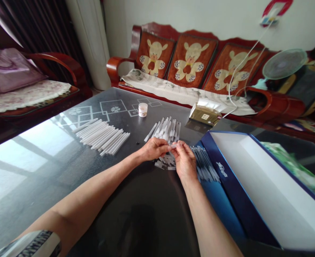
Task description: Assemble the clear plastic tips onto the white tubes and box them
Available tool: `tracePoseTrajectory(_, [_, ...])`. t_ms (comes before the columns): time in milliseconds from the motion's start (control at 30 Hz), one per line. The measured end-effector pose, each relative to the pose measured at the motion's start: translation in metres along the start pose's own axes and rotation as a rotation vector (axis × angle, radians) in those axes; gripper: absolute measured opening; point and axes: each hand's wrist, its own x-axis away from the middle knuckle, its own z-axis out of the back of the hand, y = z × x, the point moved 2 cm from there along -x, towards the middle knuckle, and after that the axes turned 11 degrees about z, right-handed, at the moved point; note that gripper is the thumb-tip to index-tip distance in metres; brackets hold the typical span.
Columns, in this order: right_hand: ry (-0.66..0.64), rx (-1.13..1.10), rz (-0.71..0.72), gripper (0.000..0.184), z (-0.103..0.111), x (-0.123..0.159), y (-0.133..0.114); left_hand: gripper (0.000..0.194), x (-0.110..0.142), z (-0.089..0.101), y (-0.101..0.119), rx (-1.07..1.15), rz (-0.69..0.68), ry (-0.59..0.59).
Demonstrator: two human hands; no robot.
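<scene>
From my remote view, a row of white plastic tubes (pixel 101 137) lies at ten o'clock. At twelve, my left hand (pixel 154 149) and right hand (pixel 185 160) pinch a short white tube (pixel 173 145) closed between them. At three, a blue box (pixel 233 189) bears a white script logo (pixel 221 169), too stylised to read.

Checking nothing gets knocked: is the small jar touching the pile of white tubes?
Apart. The head view shows the jar standing on the dark tabletop, with a plain gap of tabletop between it and the tubes.
</scene>
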Motion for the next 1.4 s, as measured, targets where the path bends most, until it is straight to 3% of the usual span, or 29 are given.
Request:
tracePoseTrajectory(67, [0.055,-0.009,0.045,0.028,0.008,-0.006,-0.004,0.041,-0.003,0.011,-0.005,0.172,0.125,-0.098])
tracePoseTrajectory(100, [0.080,-0.005,0.067,0.029,0.012,-0.008,-0.006,0.042,-0.004,0.016,-0.009,0.224,0.157,-0.077])
tracePoseTrajectory(167, [0.069,0.086,0.119,0.029,0.017,-0.008,-0.006,0.041,-0.007,0.027,-0.016,0.236,0.123,0.077])
tracePoseTrajectory(300, [-0.259,0.618,0.370,0.024,0.011,0.003,-0.003,0.033,-0.008,0.034,-0.028,-0.064,-0.070,0.423])
tracePoseTrajectory(400, [-0.480,0.909,0.574,0.023,0.005,0.011,-0.002,0.030,-0.008,0.033,-0.032,-0.214,-0.116,0.534])
tracePoseTrajectory(500, [-0.553,1.025,0.651,0.025,0.003,0.012,-0.001,0.029,-0.007,0.031,-0.032,-0.253,-0.115,0.556])
tracePoseTrajectory(800, [-0.544,1.054,0.698,0.023,0.003,0.012,0.001,0.026,-0.009,0.026,-0.031,-0.334,-0.165,0.560])
tracePoseTrajectory(1233, [-0.545,1.110,0.751,0.020,0.002,0.012,0.004,0.022,-0.003,0.017,-0.029,-0.539,-0.395,0.572])
tracePoseTrajectory(1333, [-0.544,1.121,0.763,0.020,0.002,0.011,0.005,0.023,-0.001,0.019,-0.022,-0.588,-0.370,0.616])
tracePoseTrajectory(1400, [-0.543,1.121,0.770,0.019,0.003,0.010,0.005,0.024,-0.002,0.025,-0.018,-0.643,-0.262,0.678])
